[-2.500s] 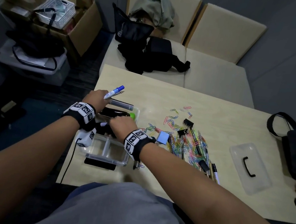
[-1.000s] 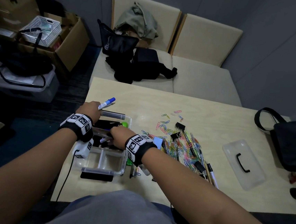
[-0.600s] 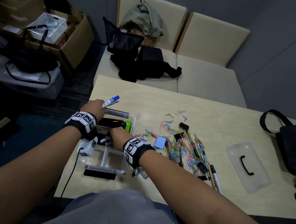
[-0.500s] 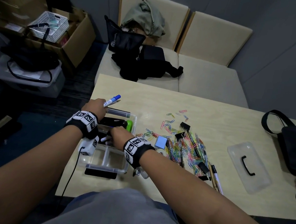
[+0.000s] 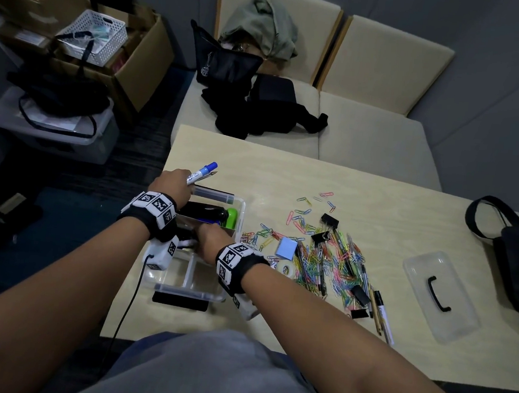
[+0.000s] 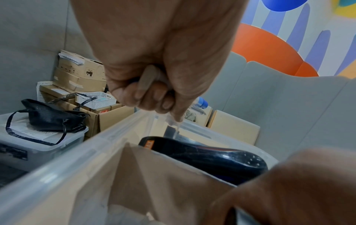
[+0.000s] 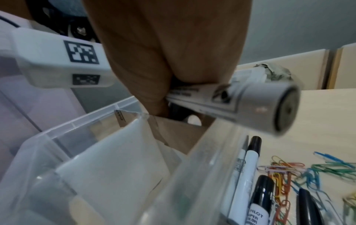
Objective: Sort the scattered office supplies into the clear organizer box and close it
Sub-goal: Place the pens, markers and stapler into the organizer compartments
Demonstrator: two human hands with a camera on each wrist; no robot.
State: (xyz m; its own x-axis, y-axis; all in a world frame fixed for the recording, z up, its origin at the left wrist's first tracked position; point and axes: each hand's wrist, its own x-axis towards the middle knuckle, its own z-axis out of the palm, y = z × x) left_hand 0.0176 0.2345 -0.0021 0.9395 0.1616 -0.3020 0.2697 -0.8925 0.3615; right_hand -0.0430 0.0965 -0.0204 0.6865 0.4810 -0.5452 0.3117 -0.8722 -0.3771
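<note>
A: Few items are in so far. The organizer box [image 5: 238,208] sits at the left end of the desk [image 5: 379,192], near your edge, and its far section holds a black stapler [image 5: 203,211], something green [image 5: 231,218] and a dark tube [image 5: 212,193]. The near sections look bare, as far as the head view shows.

B: And your hands?

A: Your left hand [image 5: 175,185] is curled round a blue marker [image 5: 203,172] at the box's far left corner; a second thin thing may be tucked in with it, can't tell. In the left wrist view the fingers [image 6: 146,97] are bunched just above the box rim. Your right hand [image 5: 213,237] is over the middle of the box, closed on a grey-ended marker [image 7: 250,103], clear in the right wrist view.

B: What's left?

A: Most of it, I'd judge. The paper clips [image 5: 324,262] lie heaped across the middle of the desk, with black binder clips [image 5: 328,220] among them, a blue sticky pad [image 5: 287,248] at the heap's left side, a tape roll [image 5: 286,268] just beside your right wrist, and pens and markers [image 5: 380,312] toward the near edge. More markers [image 7: 248,167] lie on the desk right against the box's right wall.

B: Lid?

A: The lid [image 5: 440,296] is off, handle up, at the right end of the desk, well apart from the box. You'd drop both markers, clear the heap, then fetch it and close up.
</note>
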